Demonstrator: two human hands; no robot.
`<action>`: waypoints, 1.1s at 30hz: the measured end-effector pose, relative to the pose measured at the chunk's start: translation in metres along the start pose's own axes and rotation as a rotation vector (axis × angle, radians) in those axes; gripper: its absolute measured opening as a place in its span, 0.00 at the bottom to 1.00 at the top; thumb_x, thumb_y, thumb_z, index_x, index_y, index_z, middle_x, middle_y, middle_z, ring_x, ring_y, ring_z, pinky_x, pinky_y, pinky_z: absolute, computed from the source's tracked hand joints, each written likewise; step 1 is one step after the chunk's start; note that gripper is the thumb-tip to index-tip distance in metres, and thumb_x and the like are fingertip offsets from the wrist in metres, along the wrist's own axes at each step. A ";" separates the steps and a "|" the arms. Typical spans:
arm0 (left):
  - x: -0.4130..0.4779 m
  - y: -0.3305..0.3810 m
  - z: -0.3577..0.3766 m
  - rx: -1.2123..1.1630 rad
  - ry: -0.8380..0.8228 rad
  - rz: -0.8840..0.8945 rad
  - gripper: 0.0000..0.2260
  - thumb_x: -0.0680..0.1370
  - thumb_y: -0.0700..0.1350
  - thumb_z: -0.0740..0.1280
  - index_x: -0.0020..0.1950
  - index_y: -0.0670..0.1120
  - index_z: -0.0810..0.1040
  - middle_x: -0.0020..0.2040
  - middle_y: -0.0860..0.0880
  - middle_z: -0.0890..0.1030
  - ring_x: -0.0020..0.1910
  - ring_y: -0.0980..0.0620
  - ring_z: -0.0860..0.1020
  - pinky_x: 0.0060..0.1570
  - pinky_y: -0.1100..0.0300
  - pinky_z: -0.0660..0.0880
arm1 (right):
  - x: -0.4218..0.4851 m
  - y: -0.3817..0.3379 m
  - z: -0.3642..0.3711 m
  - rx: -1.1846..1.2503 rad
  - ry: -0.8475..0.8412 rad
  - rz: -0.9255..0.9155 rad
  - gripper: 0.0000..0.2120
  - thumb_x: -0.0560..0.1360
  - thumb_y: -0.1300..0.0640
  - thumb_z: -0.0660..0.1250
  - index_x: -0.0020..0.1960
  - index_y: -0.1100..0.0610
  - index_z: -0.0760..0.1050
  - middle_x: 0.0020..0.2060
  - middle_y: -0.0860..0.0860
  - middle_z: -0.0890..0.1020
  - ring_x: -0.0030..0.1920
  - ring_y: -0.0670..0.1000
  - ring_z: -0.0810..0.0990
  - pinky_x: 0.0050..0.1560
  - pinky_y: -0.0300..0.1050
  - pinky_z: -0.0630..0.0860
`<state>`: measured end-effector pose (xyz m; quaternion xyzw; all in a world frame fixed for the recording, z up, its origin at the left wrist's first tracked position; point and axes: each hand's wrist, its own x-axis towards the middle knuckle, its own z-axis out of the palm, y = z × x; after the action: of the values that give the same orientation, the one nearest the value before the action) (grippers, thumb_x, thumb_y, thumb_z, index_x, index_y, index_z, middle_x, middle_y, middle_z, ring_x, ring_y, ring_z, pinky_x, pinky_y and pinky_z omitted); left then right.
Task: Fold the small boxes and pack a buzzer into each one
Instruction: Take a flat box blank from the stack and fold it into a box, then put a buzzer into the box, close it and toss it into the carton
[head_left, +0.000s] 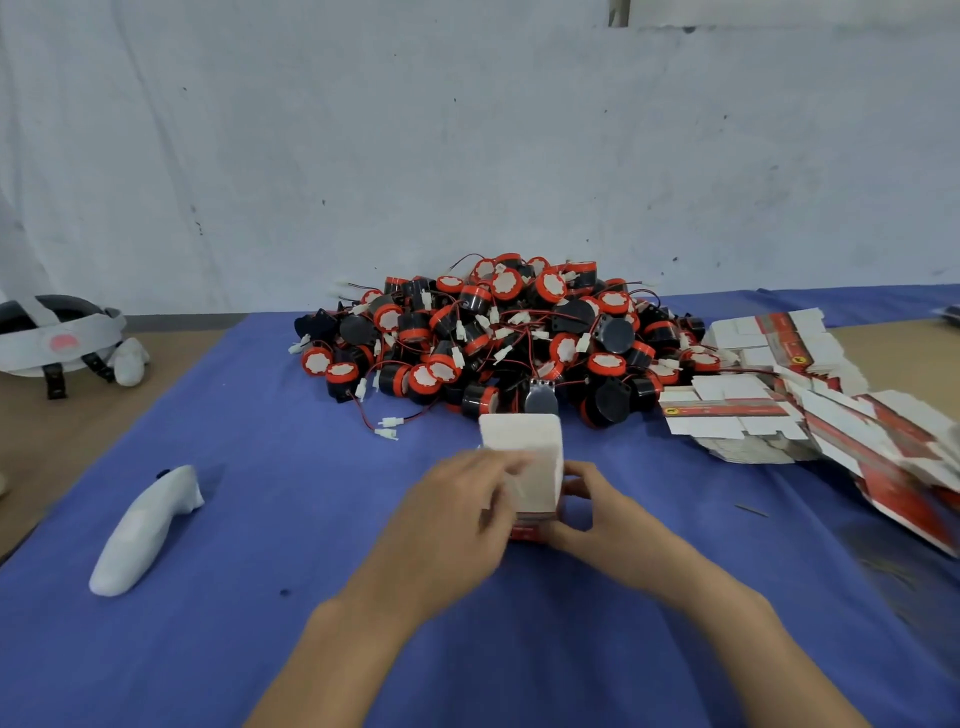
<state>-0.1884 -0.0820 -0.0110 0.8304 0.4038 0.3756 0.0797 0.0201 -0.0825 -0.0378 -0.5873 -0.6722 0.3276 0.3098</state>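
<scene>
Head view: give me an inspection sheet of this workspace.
Surface: blue cloth over a tan table.
Job's things: box held upright, white flap up; buzzer pile behind it; flat boxes at right.
Clutter: controller at left; headset far left.
Hands: left hand and right hand both grip the box; left blurred.
Cables: red-black leads with white plugs trail from the pile.
Surroundings: scuffed white wall.

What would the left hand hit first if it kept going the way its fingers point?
The small box: the left hand grips it now. Past that, probably the buzzer pile, though depth is unclear.
</scene>
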 end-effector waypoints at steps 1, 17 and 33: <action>0.006 0.002 -0.001 -0.053 0.086 -0.032 0.14 0.80 0.48 0.58 0.63 0.58 0.75 0.57 0.63 0.79 0.58 0.64 0.74 0.55 0.73 0.69 | -0.001 0.004 -0.007 -0.009 0.011 0.022 0.27 0.74 0.42 0.73 0.68 0.38 0.64 0.61 0.31 0.74 0.57 0.33 0.76 0.50 0.30 0.74; 0.155 -0.053 0.087 0.056 -0.152 -0.540 0.25 0.81 0.55 0.66 0.73 0.43 0.69 0.68 0.40 0.73 0.65 0.40 0.74 0.62 0.46 0.73 | 0.010 0.043 -0.044 0.173 -0.052 0.039 0.30 0.66 0.42 0.71 0.61 0.23 0.61 0.55 0.24 0.76 0.57 0.27 0.74 0.52 0.27 0.73; 0.180 -0.007 0.027 -0.599 0.064 -0.720 0.09 0.82 0.47 0.62 0.58 0.45 0.77 0.57 0.43 0.81 0.52 0.47 0.80 0.44 0.57 0.75 | 0.006 0.018 -0.020 0.099 0.286 0.044 0.45 0.73 0.31 0.66 0.81 0.43 0.47 0.73 0.43 0.67 0.69 0.49 0.72 0.67 0.54 0.73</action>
<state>-0.1033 0.0595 0.0673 0.5660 0.5423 0.4496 0.4284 0.0456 -0.0729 -0.0404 -0.6265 -0.5914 0.2799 0.4236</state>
